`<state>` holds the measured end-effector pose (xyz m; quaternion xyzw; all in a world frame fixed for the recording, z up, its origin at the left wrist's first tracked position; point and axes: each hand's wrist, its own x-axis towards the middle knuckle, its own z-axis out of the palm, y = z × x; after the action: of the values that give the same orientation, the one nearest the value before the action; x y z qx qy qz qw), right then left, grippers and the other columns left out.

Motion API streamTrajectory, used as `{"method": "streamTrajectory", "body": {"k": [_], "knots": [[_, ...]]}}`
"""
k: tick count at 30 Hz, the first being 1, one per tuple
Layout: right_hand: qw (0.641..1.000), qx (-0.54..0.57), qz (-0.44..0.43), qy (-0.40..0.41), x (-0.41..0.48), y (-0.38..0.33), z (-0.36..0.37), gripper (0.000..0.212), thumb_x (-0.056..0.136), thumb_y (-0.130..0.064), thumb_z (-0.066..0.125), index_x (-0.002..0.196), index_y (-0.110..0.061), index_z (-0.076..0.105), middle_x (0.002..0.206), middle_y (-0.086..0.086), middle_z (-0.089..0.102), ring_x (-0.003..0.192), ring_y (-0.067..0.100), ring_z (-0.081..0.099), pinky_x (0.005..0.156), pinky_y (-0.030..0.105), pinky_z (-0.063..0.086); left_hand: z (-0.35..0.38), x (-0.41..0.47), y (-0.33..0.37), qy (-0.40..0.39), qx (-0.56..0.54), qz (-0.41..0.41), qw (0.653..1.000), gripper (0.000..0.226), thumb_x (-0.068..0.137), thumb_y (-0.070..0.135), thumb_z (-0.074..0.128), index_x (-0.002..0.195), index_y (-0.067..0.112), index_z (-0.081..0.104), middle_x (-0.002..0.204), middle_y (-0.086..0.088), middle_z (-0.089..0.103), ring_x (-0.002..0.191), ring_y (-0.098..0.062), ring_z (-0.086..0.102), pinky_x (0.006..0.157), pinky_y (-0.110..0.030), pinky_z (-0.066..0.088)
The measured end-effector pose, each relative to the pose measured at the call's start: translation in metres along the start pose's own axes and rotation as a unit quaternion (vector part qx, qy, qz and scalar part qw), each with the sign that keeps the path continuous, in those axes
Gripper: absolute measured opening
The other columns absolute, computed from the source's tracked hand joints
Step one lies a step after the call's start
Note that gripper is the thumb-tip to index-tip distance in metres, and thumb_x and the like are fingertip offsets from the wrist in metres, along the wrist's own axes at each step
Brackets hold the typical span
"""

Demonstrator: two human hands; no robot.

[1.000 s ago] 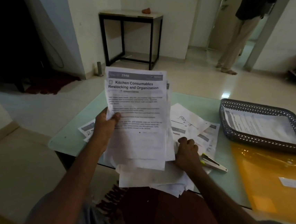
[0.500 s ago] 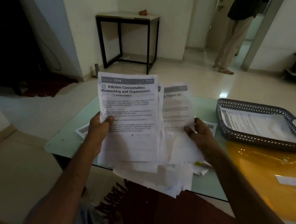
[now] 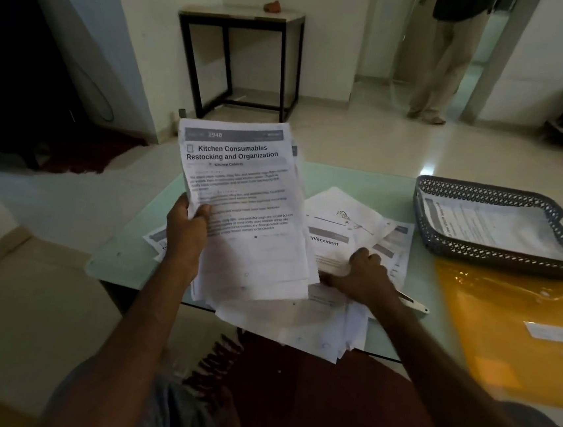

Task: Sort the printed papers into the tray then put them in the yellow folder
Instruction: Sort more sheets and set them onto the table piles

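left hand (image 3: 185, 235): thumb and fingers clamp the upright stack of printed papers (image 3: 246, 210).
right hand (image 3: 363, 276): curled on loose sheets (image 3: 338, 215) on the counter (image 3: 362, 183); whether it pinches one is unclear.
tray (image 3: 496, 258): holds a sheet, beside the yellow folder (image 3: 502, 331).
risk: the one-sided grip may let the fanned stack slide out and scatter.

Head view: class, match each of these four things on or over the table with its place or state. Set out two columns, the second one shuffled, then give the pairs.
Things
1. tray
2. folder
3. stack of papers
4. stapler

Places or states
A. held up by the left hand
B. yellow, flat on the table
C. partly hidden by the right hand, which grips loose papers
D. grey, with a printed sheet inside

Pairs: 1-D, 2-B, 3-A, 4-C
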<state>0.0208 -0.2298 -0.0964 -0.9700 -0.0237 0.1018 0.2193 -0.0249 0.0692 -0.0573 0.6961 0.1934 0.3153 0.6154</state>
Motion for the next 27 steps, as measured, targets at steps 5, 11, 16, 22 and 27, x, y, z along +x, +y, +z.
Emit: {"method": "streamTrajectory", "body": {"k": [5, 11, 16, 22, 27], "knots": [[0.997, 0.079, -0.001, -0.004, 0.004, 0.000, 0.009, 0.104, 0.067, -0.044, 0.091, 0.140, -0.007, 0.027, 0.132, 0.021, 0.045, 0.124, 0.042, 0.048, 0.099, 0.051, 0.047, 0.002, -0.001, -0.001, -0.018, 0.009, -0.001, 1.000, 0.025, 0.098, 0.007, 0.055, 0.121, 0.015, 0.062, 0.106, 0.001, 0.067, 0.089, -0.006, 0.062, 0.072, -0.019, 0.049], [0.975, 0.220, 0.023, -0.006, 0.017, 0.009, -0.014, 0.045, 0.088, -0.012, 0.077, 0.126, -0.010, 0.052, 0.089, -0.001, 0.063, 0.085, 0.018, 0.064, 0.063, 0.024, 0.049, -0.001, -0.001, 0.003, -0.007, 0.012, -0.005, 1.000, 0.029, 0.099, 0.004, 0.054, 0.126, 0.010, 0.060, 0.110, -0.002, 0.065, 0.089, -0.008, 0.061, 0.067, -0.010, 0.048], [0.964, 0.247, -0.039, 0.085, 0.019, 0.010, -0.034, 0.019, 0.101, -0.030, 0.060, 0.101, -0.010, 0.062, 0.093, 0.003, 0.070, 0.087, 0.024, 0.069, 0.074, 0.039, 0.059, -0.008, 0.006, 0.000, -0.053, 0.022, -0.019, 0.998, 0.030, 0.099, 0.005, 0.055, 0.127, 0.013, 0.060, 0.112, -0.001, 0.065, 0.098, -0.016, 0.063, 0.072, -0.016, 0.049], [0.808, 0.568, -0.159, 0.014, 0.001, -0.013, -0.052, 0.010, 0.105, -0.013, 0.050, 0.113, -0.015, 0.055, 0.103, 0.008, 0.074, 0.090, 0.027, 0.073, 0.073, 0.043, 0.063, 0.016, -0.015, -0.001, -0.161, 0.008, -0.063, 0.985, 0.027, 0.098, 0.011, 0.059, 0.122, 0.022, 0.060, 0.110, 0.008, 0.068, 0.103, -0.013, 0.066, 0.090, -0.032, 0.053], [0.800, 0.570, -0.180, -0.044, -0.002, -0.028, -0.045, 0.030, 0.106, -0.016, 0.049, 0.134, -0.008, 0.053, 0.118, 0.016, 0.070, 0.101, 0.035, 0.071, 0.080, 0.046, 0.062, 0.026, -0.028, -0.001, -0.223, -0.007, -0.067, 0.972, 0.022, 0.096, 0.018, 0.063, 0.118, 0.017, 0.064, 0.111, 0.000, 0.072, 0.104, -0.018, 0.067, 0.088, -0.036, 0.055]]}}
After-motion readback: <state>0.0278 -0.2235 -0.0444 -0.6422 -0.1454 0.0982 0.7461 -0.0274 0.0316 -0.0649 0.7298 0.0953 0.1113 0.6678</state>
